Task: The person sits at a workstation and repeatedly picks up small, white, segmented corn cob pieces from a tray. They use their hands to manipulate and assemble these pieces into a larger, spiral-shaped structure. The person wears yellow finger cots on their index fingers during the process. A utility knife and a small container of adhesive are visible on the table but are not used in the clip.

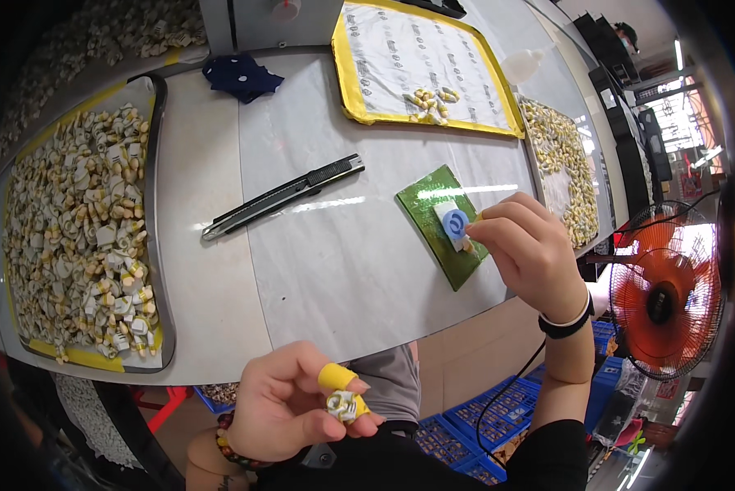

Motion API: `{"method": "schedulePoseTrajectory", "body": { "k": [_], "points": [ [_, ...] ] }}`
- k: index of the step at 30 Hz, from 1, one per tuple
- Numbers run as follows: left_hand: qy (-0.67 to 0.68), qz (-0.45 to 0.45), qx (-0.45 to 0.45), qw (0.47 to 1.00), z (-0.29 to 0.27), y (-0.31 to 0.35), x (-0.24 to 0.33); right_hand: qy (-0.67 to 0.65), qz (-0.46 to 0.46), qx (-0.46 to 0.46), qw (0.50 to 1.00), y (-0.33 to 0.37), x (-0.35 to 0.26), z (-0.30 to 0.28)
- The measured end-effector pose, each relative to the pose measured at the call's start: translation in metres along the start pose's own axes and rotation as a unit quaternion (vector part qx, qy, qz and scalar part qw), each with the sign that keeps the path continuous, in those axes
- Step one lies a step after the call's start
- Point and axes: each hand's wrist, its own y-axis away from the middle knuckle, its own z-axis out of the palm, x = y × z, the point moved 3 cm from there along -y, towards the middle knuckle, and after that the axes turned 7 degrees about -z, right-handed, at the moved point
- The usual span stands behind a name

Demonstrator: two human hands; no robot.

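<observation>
My left hand (281, 401), low in the middle, is closed in a pinch on a small white and yellow figurine (344, 406). A yellow wrap (335, 376) covers one of its fingertips. To the right, my right hand (531, 254) bends over a shiny green plate (426, 195) on the table. On that plate sits a light blue round piece (455, 221) with a ring-shaped mark, on a white block. The fingertips of my right hand are pinched together right beside the blue piece; whatever lies between them is too small to make out.
A black snap-off utility knife (286, 195) lies left of the plate. Trays of small figurines stand at left (81, 237) and right (568, 168). Behind are a yellow-edged tray (392, 49) with several pieces, a dark blue cloth (241, 76) and a white bottle (521, 65). An orange fan (662, 299) stands at right.
</observation>
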Motion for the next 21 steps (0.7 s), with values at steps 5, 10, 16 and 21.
{"method": "schedulePoseTrajectory", "body": {
  "k": [5, 10, 16, 21],
  "points": [
    [0.058, -0.026, -0.079, 0.995, -0.004, -0.002, -0.005, -0.005, 0.015, 0.022, 1.000, -0.002, -0.007, 0.001],
    [0.063, -0.089, -0.113, 0.988, -0.002, -0.009, -0.015, -0.115, 0.034, 0.102, 0.987, -0.005, -0.027, -0.017],
    [0.132, -0.181, -0.199, 0.954, 0.004, -0.016, -0.020, -0.367, -0.102, 0.141, 0.914, -0.014, -0.063, -0.027],
    [0.132, -0.231, -0.209, 0.941, 0.000, -0.017, -0.029, -0.370, -0.141, 0.162, 0.904, -0.023, -0.070, -0.014]
  ]
}}
